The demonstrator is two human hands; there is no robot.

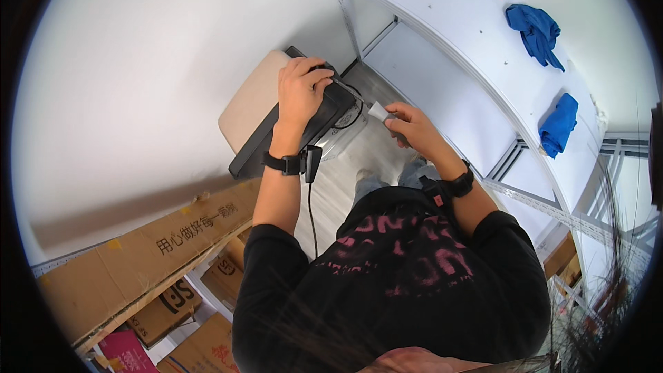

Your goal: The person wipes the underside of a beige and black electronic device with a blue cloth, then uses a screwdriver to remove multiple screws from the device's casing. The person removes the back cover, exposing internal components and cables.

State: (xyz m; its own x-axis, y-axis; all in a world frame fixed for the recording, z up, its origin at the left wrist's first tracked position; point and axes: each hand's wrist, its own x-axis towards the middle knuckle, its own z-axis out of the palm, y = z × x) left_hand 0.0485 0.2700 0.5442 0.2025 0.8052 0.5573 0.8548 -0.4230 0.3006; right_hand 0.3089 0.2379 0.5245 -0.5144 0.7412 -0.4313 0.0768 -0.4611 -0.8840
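My left hand [302, 86] rests by the upper corner of a bulky thing with a beige panel [257, 93] and a black side [273, 139]. Its fingers are bent and pinched at a dark spot there; what they hold is hidden. In my right hand [409, 126] is a grey handle-like piece with a pale flared end [378, 111], pointing toward my left hand. A thin grey rod or cord [353, 93] runs between the two hands. A black cable [360, 112] loops just below it, over a clear plastic container [338, 139].
White shelving [442, 83] stands to the right, with a crumpled blue cloth [535, 31] and a folded blue cloth [558, 126] on top. At lower left, a long cardboard piece [138, 255] lies over several cardboard boxes [166, 311]. A white wall [138, 62] rises behind.
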